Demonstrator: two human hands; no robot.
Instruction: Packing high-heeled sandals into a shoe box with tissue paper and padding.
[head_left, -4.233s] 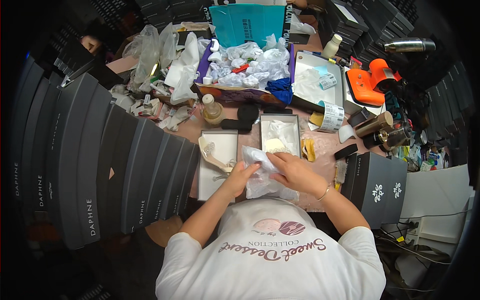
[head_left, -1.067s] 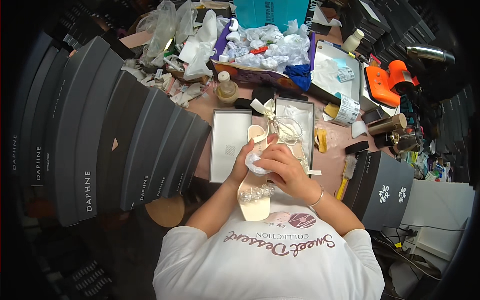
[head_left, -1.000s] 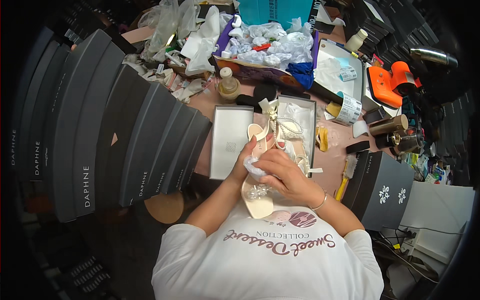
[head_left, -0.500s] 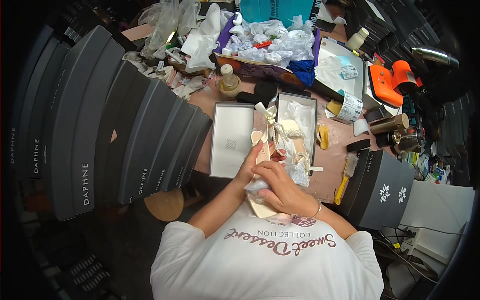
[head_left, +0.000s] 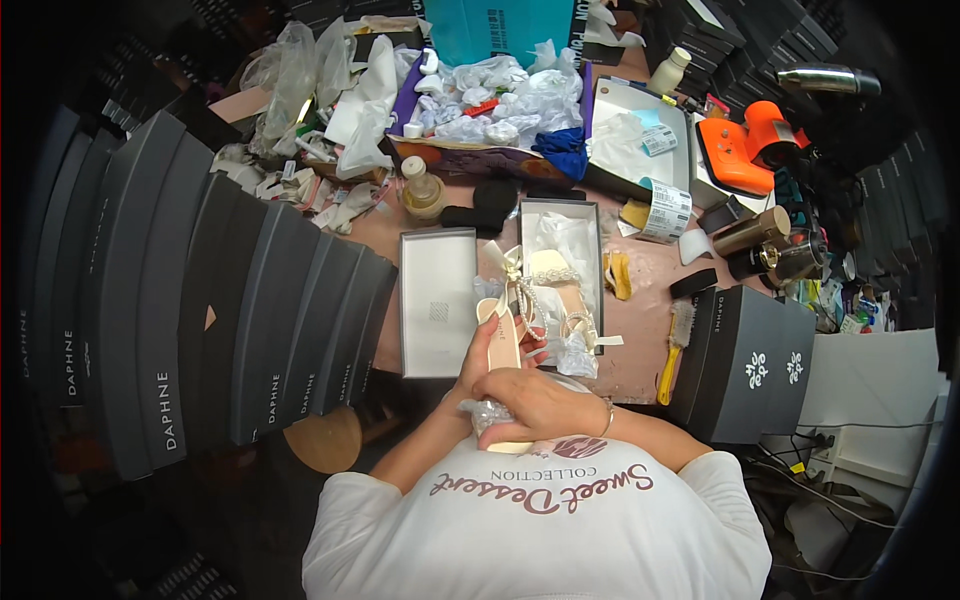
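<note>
A cream sandal [head_left: 503, 345] with a bow and pearl-beaded straps is held upright-slanted in front of my chest. My left hand [head_left: 477, 358] grips it around the sole, with fingertips showing past its right edge. Crumpled clear plastic [head_left: 487, 415] lies against the sandal's lower end. My right hand [head_left: 545, 403] is closed over that plastic, hiding part of it and of the sandal. Just beyond, the matching sandal [head_left: 572, 298] rests on white tissue in the open shoebox [head_left: 599, 250]. The box's pale lid [head_left: 437, 300] lies inside-up to the left.
Grey shoeboxes [head_left: 225, 330] stand in a row at left. At right are a yellow-handled brush [head_left: 671, 362] and more shoeboxes [head_left: 740, 375]. Behind sit a purple-edged carton [head_left: 480, 158] of crumpled tissue, a liquid bottle [head_left: 423, 192], a label roll [head_left: 668, 210] and an orange tape dispenser [head_left: 735, 157].
My right hand has moved down toward the sandal's lower end, with the plastic bunched under it. My left hand keeps its hold. The whole view has shifted slightly.
</note>
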